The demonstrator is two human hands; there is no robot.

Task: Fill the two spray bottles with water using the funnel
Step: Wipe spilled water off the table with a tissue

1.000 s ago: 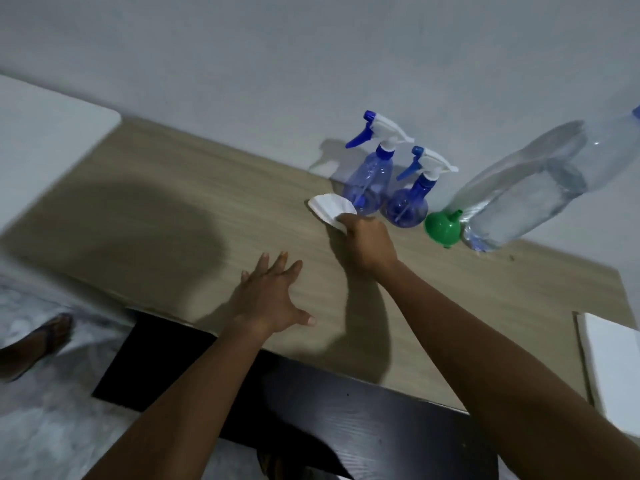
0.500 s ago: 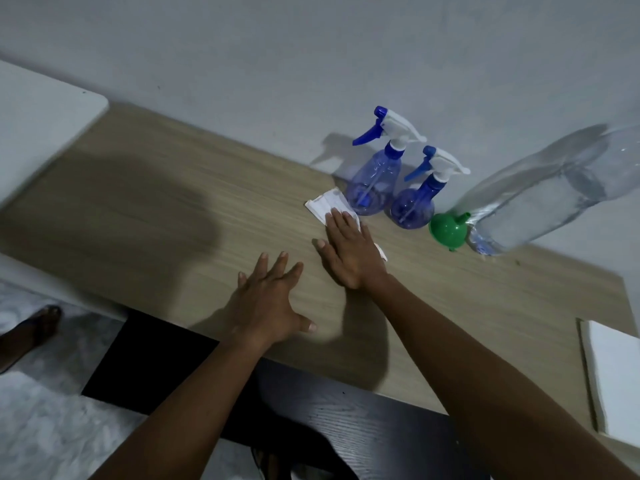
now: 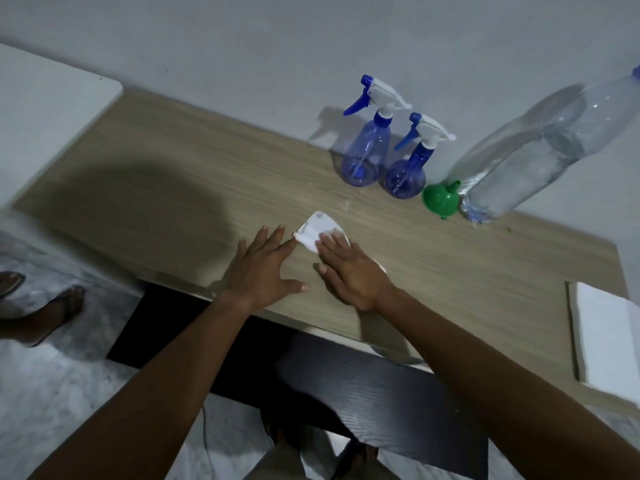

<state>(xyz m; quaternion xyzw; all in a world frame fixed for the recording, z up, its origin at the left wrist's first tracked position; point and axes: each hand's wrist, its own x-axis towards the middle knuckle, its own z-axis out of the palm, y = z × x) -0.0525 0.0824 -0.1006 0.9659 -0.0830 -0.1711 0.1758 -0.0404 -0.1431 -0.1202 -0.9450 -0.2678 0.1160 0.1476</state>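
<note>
Pale wood tabletop (image 3: 156, 174) fills mid-frame under a grey wall, and at centre I see the left hand (image 3: 258, 268) lying flat, fingers spread, apparently bracing just beside a white tissue (image 3: 318, 232). The right hand (image 3: 349, 271) presses the tissue down with straight fingers, I judge to blot spilled water. Toward the upper right, the taller spray bottle (image 3: 365, 157), the shorter spray bottle (image 3: 407, 171), the green funnel (image 3: 441, 200) and the large water bottle (image 3: 526, 157) stand in a row near the wall, trigger heads on, seemingly parked clear of the wiping.

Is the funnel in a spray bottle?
No, the funnel lies on the table beside the water bottle; both spray bottles are capped.
</note>
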